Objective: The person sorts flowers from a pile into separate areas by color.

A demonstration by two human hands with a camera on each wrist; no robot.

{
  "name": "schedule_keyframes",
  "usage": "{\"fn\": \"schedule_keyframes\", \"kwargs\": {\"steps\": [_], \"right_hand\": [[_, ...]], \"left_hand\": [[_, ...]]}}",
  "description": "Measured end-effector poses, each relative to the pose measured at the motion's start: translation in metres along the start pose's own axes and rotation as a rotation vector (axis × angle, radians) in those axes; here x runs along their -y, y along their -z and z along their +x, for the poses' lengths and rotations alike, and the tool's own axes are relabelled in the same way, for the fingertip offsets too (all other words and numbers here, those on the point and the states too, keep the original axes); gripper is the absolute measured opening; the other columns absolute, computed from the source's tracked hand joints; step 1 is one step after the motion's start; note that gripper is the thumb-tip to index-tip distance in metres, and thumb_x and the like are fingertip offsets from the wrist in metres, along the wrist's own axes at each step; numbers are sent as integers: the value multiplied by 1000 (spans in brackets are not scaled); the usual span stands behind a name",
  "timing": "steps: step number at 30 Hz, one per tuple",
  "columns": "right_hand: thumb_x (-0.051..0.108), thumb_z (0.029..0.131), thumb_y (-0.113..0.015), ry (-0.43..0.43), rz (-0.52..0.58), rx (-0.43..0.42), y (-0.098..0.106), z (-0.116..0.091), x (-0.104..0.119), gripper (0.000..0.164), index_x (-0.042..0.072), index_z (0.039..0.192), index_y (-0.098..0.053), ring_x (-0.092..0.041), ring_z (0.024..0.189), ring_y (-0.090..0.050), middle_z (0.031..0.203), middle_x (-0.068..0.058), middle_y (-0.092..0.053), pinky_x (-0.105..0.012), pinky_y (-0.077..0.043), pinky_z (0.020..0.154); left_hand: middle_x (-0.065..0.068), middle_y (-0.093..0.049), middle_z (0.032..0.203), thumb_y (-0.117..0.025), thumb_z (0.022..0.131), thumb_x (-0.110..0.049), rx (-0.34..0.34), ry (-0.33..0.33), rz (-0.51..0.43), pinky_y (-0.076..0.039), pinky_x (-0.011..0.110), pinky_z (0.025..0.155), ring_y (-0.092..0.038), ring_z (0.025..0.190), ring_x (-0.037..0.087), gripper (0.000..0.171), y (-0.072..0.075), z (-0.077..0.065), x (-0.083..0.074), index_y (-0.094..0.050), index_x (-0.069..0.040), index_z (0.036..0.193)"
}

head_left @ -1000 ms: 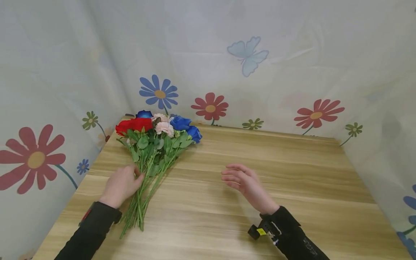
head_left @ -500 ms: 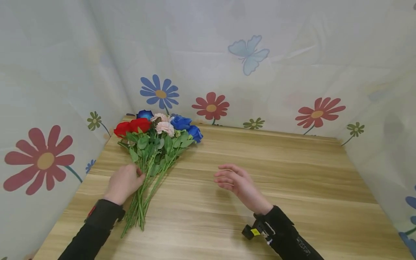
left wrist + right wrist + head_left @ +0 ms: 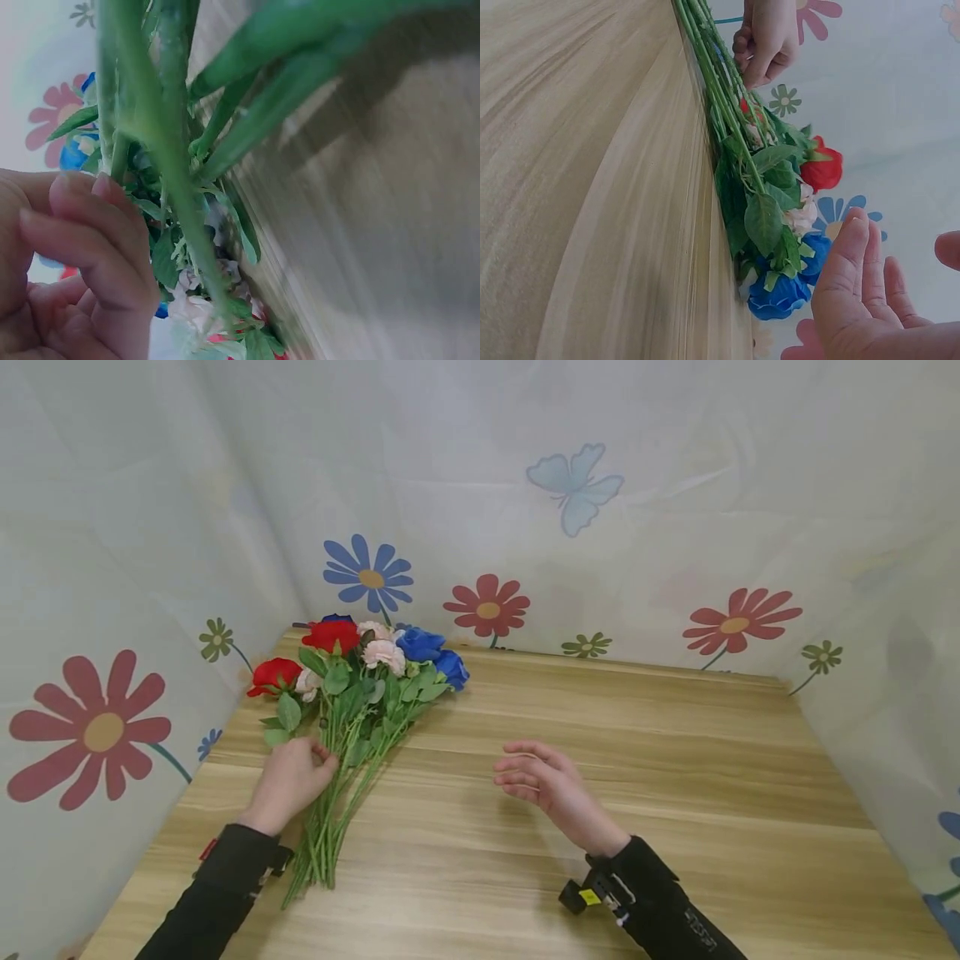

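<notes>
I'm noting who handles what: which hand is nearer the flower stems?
Left. The left hand touches the flower stems, on their left side; the right hand is apart, to their right, above the tabletop.

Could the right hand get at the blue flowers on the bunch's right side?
Probably yes: the right hand holds nothing, and in the head view only tabletop shows between it and the blue flowers; the left hand is across at the stems.
</notes>
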State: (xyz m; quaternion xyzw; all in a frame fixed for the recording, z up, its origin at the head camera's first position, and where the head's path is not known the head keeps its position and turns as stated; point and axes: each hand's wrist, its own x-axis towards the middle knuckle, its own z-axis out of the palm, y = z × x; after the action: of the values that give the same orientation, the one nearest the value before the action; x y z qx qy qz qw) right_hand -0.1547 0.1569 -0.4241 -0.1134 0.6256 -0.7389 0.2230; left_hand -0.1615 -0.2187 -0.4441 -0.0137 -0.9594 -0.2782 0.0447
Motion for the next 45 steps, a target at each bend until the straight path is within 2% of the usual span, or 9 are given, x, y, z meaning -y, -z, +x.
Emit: {"fn": "schedule_keyframes", "kwargs": {"steps": [6,11,21,26,29,33,35,39,45], "right_hand": [[19,108,-42,-4,12,6,1,0,-2,41,-6,140,-38,-10,101,-70,110,6,-72,-25,-56,94],[20,109,-43,-2,17,13,1,-1,-3,41,-5,140,-38,-10,103,-70,112,5,-71,-26,-56,96],[17,108,-43,-19,6,-5,2,-2,-5,40,-6,141,-38,-10,103,-69,112,4,-71,-26,-56,96],[18,107,-44,-33,-16,-9,4,-2,-7,43,-8,141,-37,-10,102,-69,113,3,-70,-26,-56,95],[18,107,-45,-32,-32,-6,5,-3,-9,45,-10,141,-36,-10,102,-69,113,3,-70,-26,-56,95],[19,107,-47,-39,-51,-3,6,-3,-12,46,-11,140,-37,-10,102,-69,114,1,-69,-26,-56,96],[20,107,-47,-41,-67,1,6,-3,-13,47,-11,141,-37,-10,102,-69,116,-1,-68,-28,-56,97],[21,107,-46,-38,-115,9,5,-3,-14,49,-12,142,-37,-12,104,-68,122,-11,-66,-33,-55,100],[19,106,-45,-36,-179,25,0,-4,-15,48,-13,141,-39,-17,107,-67,130,-30,-59,-44,-53,104]], "left_hand": [[13,-68,76,-61,96,-16,-25,7,-64,-43,29,55,-56,58,16,21,3,2,-4,-67,4,94],[15,-70,80,-59,98,-15,-57,-6,-85,-44,29,56,-58,59,15,21,11,3,-12,-66,5,97],[16,-70,80,-58,100,-15,-118,-76,-64,-44,29,58,-58,59,15,21,30,9,-31,-66,5,98],[10,-67,73,-57,102,-18,-59,-94,-122,-43,30,58,-54,55,15,22,31,16,-45,-66,2,102],[9,-65,70,-57,103,-20,11,-77,-209,-46,31,58,-60,57,21,23,26,21,-55,-65,1,105],[16,-68,77,-56,104,-23,115,-37,-351,-53,32,59,-66,65,29,25,18,25,-69,-62,0,110],[19,-68,79,-56,104,-22,151,-41,-401,-54,32,59,-65,66,28,24,12,28,-76,-62,1,110],[19,-67,79,-56,104,-23,206,-51,-479,-55,34,62,-64,66,23,22,0,31,-91,-61,-2,106],[11,-65,78,-56,104,-23,272,-62,-574,-59,41,68,-65,68,19,21,-20,34,-112,-61,-2,106]]}}
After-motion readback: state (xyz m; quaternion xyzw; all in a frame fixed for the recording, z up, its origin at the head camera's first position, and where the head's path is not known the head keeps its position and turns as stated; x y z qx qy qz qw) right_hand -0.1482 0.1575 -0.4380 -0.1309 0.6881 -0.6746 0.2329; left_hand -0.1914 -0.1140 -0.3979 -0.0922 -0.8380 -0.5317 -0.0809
